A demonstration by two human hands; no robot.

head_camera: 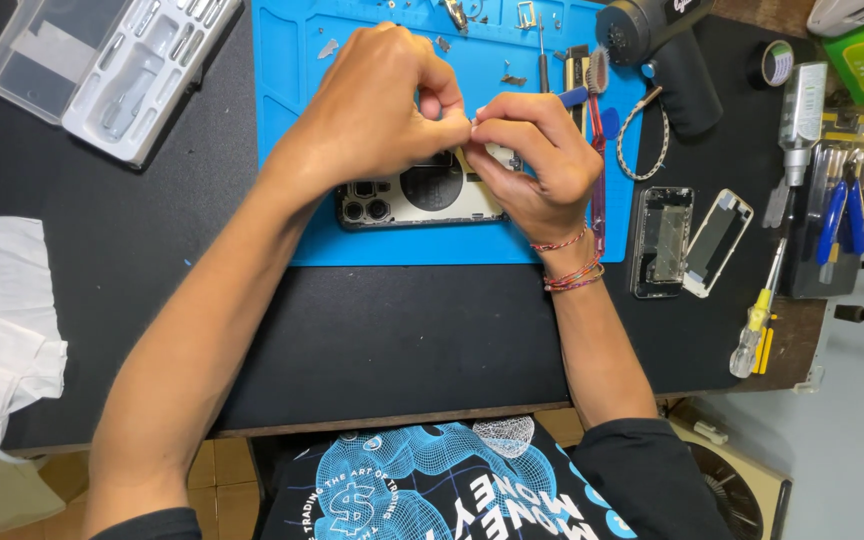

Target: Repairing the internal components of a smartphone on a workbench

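Note:
An opened phone body (422, 200) lies on a blue work mat (292, 120), its camera cluster to the left and a round dark coil in the middle. My left hand (377, 105) hovers over the phone's upper edge with fingers pinched together. My right hand (537, 160) rests on the phone's right part, its fingertips meeting the left hand's at a tiny piece that is too small to make out. Both hands hide the phone's top and right end.
A clear plastic tool case (112, 60) sits at the far left. A black heat gun (657, 50), a tape roll (776, 62), two phone frames (687, 240), a yellow-handled screwdriver (757, 325) and blue pliers (842, 215) lie at right. White cloth (2, 340) hangs at the left edge.

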